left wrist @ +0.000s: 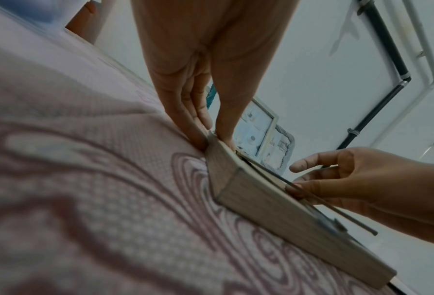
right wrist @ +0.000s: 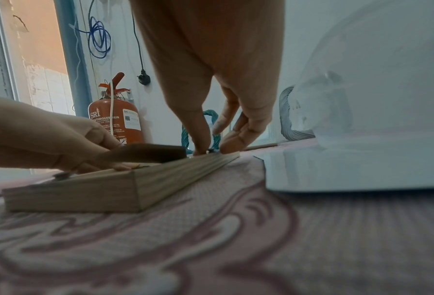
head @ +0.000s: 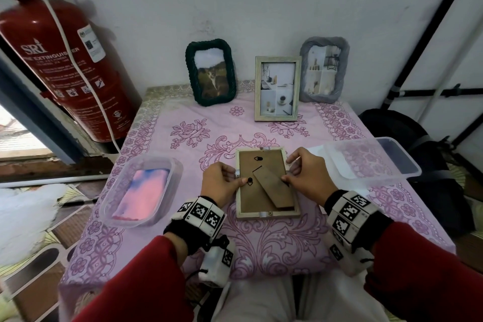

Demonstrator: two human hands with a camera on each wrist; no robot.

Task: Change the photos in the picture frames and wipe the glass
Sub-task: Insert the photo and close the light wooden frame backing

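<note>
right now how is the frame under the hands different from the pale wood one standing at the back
The frame under the hands lies flat, face down, brown backing board and stand up; the standing wooden frame is upright, front toward the camera. The flat one's picture side is hidden; the standing one shows a four-panel photo. The left hand and right hand touch the flat frame's sides; nothing touches the standing one. Both are pale wood rectangles on the pink tablecloth.
</note>
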